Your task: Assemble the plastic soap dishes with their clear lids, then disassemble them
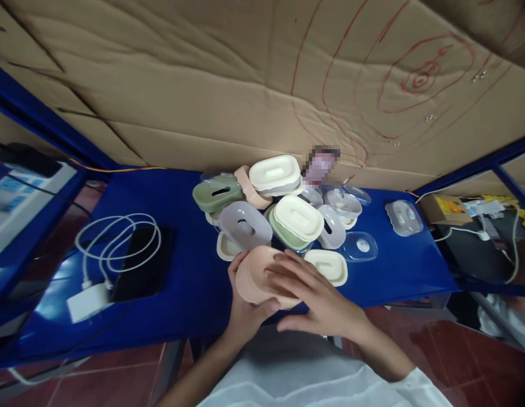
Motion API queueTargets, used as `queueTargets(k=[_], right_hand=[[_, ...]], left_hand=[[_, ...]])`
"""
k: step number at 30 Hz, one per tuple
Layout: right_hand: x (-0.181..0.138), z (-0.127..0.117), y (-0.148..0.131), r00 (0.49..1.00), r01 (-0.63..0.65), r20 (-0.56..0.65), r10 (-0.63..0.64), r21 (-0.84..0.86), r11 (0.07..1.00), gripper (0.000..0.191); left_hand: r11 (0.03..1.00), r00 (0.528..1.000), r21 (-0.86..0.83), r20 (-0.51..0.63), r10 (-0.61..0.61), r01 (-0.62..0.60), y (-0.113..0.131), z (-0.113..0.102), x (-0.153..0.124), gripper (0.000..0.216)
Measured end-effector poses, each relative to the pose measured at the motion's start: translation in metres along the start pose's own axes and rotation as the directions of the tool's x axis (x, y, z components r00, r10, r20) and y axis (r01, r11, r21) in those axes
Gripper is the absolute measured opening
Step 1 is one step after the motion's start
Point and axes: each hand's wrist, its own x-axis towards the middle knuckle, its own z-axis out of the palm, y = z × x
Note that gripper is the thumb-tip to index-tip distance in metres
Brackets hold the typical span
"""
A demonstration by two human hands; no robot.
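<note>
A peach plastic soap-box shell (256,277) is held near the front edge of the table. My left hand (245,308) wraps round its left and near side, thumb on the rim. Over the shell's right part lies my right hand (317,294), fingers stretched and apart; whether the fingertips touch its inside I cannot tell. Just beyond are a grey-lilac slotted shell (245,224), a cream tray (330,267) and another cream tray (298,217) resting on a green shell (283,234).
Behind lie a green slotted shell (217,195), a cream piece (274,174) and clear lids (359,247). A clear box (404,217) stands at the right. Left on the blue table (194,282) are a white charger (89,302), coiled cable and a black tablet-like slab (141,265). Cardboard (203,85) walls the back.
</note>
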Motion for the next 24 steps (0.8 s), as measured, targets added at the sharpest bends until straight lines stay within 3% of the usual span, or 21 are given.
queueTargets(k=[5,9,15,24], right_hand=[[-0.002,0.023,0.008,0.976,0.01,-0.216,0.028,0.172,0.985,0.071],[-0.001,0.018,0.008,0.969,0.008,-0.235,0.071,0.319,0.948,0.063],[0.005,0.022,-0.001,0.963,0.031,-0.26,0.076,0.385,0.922,0.056],[0.003,0.021,-0.006,0.933,0.067,-0.353,0.072,0.366,0.928,0.05]], left_hand=[[0.998,0.999,0.039,0.023,0.045,-0.046,0.003,0.007,0.005,0.107],[0.999,0.999,0.029,-0.008,0.039,-0.038,-0.001,0.002,0.003,0.111],[1.0,1.0,-0.03,0.01,0.006,-0.006,-0.005,-0.013,-0.003,0.105],[0.989,0.985,-0.026,0.084,0.15,-0.148,0.013,-0.011,0.006,0.093]])
